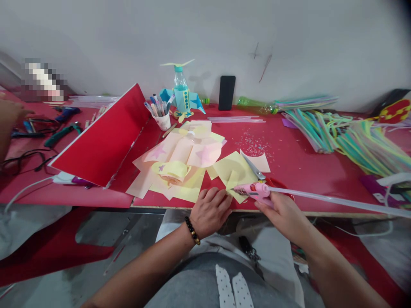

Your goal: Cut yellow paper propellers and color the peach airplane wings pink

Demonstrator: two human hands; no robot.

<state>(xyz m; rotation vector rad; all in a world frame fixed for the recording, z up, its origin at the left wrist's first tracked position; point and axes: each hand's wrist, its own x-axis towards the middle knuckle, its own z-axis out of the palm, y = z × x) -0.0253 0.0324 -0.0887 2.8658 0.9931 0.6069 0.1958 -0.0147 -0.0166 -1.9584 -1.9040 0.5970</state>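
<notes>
My right hand (282, 211) is wrapped round the handle of a pink hot glue gun (257, 191), with a long translucent glue stick (327, 199) running out of its back to the right. The gun's nozzle points left, close to the fingers of my left hand (212, 211). Those fingers are curled at the table's front edge, and whatever they pinch is hidden. Beyond them lies a pink paper plane (181, 149) with star shapes on its wings, on loose yellow and pink sheets. Scissors (253, 167) with red handles rest partly behind the glue gun.
A red board (105, 141) leans at the left. At the back stand a cup of pens (162, 122), a blue bottle plane (182, 96) and a black phone (226, 93). Bundles of coloured strips (362, 141) lie right. Another person's arm (8, 124) shows far left.
</notes>
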